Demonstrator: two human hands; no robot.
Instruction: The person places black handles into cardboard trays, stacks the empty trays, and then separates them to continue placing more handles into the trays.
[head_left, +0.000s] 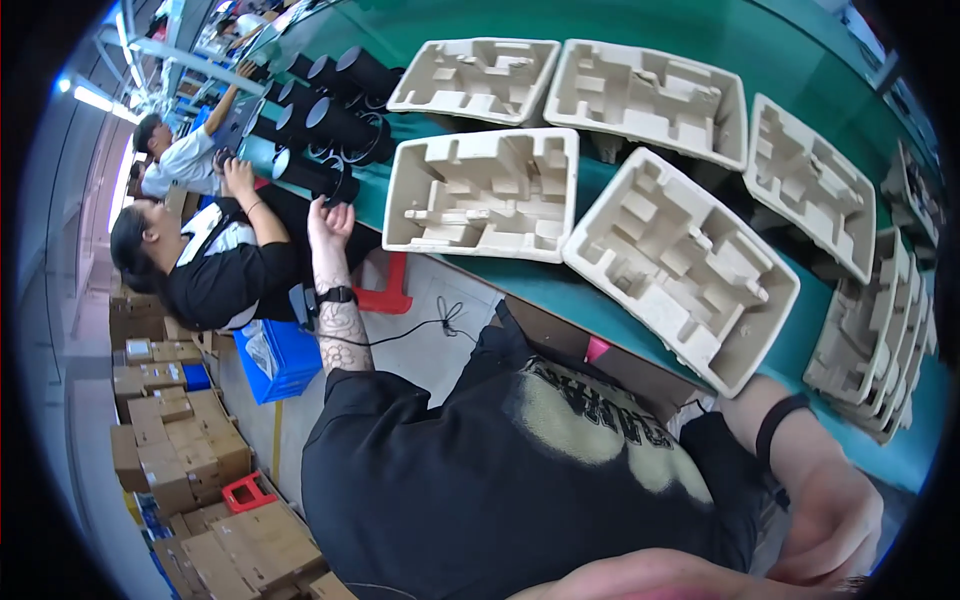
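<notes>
My left hand (331, 226) is stretched out to the far left, palm up, with its fingers curled against the near end of a black cylinder (318, 176). This cylinder lies tilted, its pale round face turned away from me. Behind it several more black cylinders (345, 128) stand in a cluster on the green table. My right forearm, with a black band on it, runs up to the table's near edge. Only the base of my right hand (742, 398) shows beside the lower corner of a beige moulded-pulp tray (735, 372); its fingers are hidden.
More pulp trays (482, 245) lie on the green table (455, 22), with a nested stack (850, 345) at right. A co-worker (240, 255) sits at left, hands at the cylinders. A red stool (385, 300), a blue crate (285, 370) and cardboard boxes (185, 445) stand on the floor.
</notes>
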